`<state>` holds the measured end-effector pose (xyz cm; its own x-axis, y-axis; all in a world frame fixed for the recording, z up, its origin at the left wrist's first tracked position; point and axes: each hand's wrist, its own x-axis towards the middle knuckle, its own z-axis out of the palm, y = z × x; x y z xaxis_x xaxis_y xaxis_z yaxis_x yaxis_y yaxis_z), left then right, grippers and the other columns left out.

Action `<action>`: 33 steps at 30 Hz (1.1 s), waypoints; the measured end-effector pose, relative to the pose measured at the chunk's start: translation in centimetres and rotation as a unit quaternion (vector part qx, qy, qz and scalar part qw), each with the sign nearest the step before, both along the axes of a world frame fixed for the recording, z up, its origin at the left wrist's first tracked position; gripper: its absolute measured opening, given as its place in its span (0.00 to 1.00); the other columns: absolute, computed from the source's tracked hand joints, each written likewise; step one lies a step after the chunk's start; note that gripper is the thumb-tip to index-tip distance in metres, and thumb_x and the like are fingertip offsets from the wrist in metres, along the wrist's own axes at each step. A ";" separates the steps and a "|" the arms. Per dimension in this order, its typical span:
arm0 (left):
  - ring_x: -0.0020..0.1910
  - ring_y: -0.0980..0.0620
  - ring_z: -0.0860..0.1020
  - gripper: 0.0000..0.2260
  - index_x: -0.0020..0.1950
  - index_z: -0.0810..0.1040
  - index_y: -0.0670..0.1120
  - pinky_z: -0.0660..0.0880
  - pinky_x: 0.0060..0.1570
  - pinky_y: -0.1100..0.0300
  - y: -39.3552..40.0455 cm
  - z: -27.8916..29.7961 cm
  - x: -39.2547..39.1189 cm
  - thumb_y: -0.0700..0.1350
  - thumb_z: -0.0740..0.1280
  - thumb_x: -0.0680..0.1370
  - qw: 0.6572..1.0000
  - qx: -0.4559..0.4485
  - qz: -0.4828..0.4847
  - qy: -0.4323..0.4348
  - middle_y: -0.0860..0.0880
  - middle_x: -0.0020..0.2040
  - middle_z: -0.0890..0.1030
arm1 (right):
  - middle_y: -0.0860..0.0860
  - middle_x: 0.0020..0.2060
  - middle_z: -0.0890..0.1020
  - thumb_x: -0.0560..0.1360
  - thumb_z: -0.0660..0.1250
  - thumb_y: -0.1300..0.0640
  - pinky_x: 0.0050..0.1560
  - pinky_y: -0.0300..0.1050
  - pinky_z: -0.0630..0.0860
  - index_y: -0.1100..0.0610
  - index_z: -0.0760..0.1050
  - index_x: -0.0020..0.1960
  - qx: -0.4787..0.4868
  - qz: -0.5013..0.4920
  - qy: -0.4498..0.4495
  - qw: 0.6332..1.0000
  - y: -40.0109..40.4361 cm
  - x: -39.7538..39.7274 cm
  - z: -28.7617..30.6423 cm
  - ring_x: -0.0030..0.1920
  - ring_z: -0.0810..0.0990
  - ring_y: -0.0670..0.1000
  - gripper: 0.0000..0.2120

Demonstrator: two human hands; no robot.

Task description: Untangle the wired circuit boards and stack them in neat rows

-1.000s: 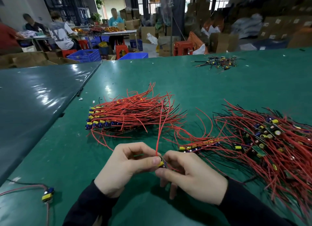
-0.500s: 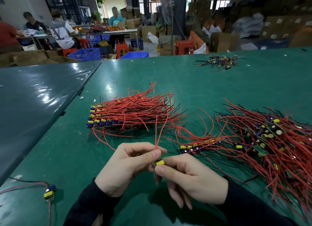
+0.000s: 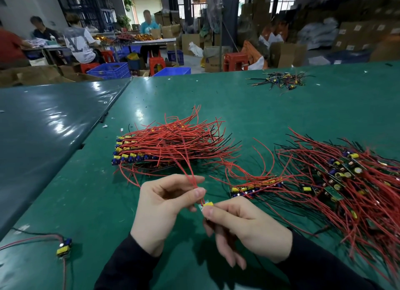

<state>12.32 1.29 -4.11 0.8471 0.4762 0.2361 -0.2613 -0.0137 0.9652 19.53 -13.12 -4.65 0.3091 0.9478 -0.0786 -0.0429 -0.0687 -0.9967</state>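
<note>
- The wide green rubbery work table [image 3: 249, 108] carries everything, so work low over it and let the leads trail flat instead of lifting them high.
- The big loose tangle of red-wired circuit boards [image 3: 346, 181] sits at about 3 o'clock from the hands, well apart from them. I'd guess that's still the bulk of the job, so pull one board at a time.
- The tidy stack of boards with yellow and blue parts lined up and red wires fanned out [image 3: 164, 147] is at roughly 11 o'clock. That's where this piece should go, board end matched to the row's left edge.
- A short row of boards [image 3: 253, 188] lies just beside the hands at 2 o'clock.
- The left hand [image 3: 160, 205] pinches the pair of thin red leads [image 3: 190, 173] between thumb and forefinger. I'd slide that pinch up the leads to comb them straight, gently, so the solder joints don't get yanked.
- The right hand [image 3: 242, 227] pinches the small board with the yellow component [image 3: 207, 205] at its fingertips. The board sits right between the two grips, at 5 o'clock from the left pinch, touching both.
</note>
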 end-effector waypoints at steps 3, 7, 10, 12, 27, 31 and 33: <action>0.23 0.53 0.75 0.04 0.32 0.82 0.37 0.73 0.27 0.65 -0.1 -0.3 0.1 0.29 0.72 0.63 1.000 0.006 0.024 0.003 0.44 0.27 0.80 | 0.52 0.20 0.76 0.78 0.58 0.47 0.16 0.35 0.63 0.59 0.70 0.38 -0.011 -0.005 -0.002 1.000 0.1 -0.1 -0.2 0.15 0.68 0.46 0.17; 0.22 0.53 0.72 0.04 0.35 0.83 0.37 0.68 0.22 0.66 0.2 -0.2 0.0 0.37 0.73 0.62 0.999 -0.007 0.008 0.034 0.42 0.27 0.78 | 0.51 0.20 0.76 0.79 0.58 0.47 0.16 0.34 0.63 0.59 0.70 0.38 -0.016 0.005 0.013 1.000 0.1 -0.1 -0.3 0.15 0.68 0.45 0.18; 0.22 0.52 0.74 0.02 0.33 0.82 0.38 0.70 0.23 0.66 0.4 -0.2 0.1 0.33 0.73 0.63 0.999 -0.009 0.028 0.024 0.39 0.28 0.78 | 0.51 0.20 0.76 0.79 0.58 0.48 0.16 0.34 0.63 0.59 0.70 0.38 -0.019 0.010 0.011 1.000 0.1 -0.1 -0.2 0.15 0.68 0.45 0.17; 0.22 0.52 0.74 0.05 0.33 0.81 0.36 0.70 0.23 0.65 0.3 -0.4 0.2 0.28 0.72 0.66 0.999 -0.007 0.033 0.027 0.39 0.28 0.78 | 0.51 0.20 0.76 0.78 0.58 0.47 0.16 0.34 0.63 0.60 0.70 0.38 -0.025 0.005 0.006 1.000 0.2 -0.2 -0.3 0.15 0.67 0.45 0.17; 0.22 0.52 0.75 0.07 0.42 0.82 0.35 0.73 0.24 0.66 0.9 -0.3 0.2 0.26 0.67 0.71 0.995 0.003 0.095 0.005 0.42 0.27 0.80 | 0.49 0.20 0.77 0.80 0.57 0.53 0.18 0.33 0.65 0.59 0.70 0.36 -0.056 0.052 0.014 0.997 0.1 -0.5 0.1 0.15 0.69 0.44 0.16; 0.22 0.51 0.76 0.07 0.41 0.82 0.36 0.73 0.24 0.65 0.7 -0.3 0.1 0.27 0.67 0.72 0.994 0.020 0.106 -0.008 0.42 0.27 0.80 | 0.48 0.21 0.77 0.81 0.58 0.53 0.21 0.33 0.68 0.58 0.72 0.36 -0.054 0.048 -0.002 0.997 0.1 -0.5 0.0 0.18 0.71 0.44 0.17; 0.21 0.51 0.75 0.07 0.44 0.82 0.37 0.72 0.23 0.65 0.8 -0.3 0.2 0.28 0.67 0.73 0.994 0.013 0.104 -0.017 0.43 0.28 0.80 | 0.48 0.22 0.78 0.79 0.59 0.52 0.22 0.33 0.69 0.58 0.73 0.36 -0.056 0.057 -0.006 0.997 0.1 -0.4 0.0 0.19 0.72 0.43 0.16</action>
<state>12.47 2.08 -4.38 0.7219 0.6344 0.2765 -0.2817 -0.0955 0.9547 19.11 -13.06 -4.66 0.2015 0.9624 -0.1822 -0.0165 -0.1826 -0.9830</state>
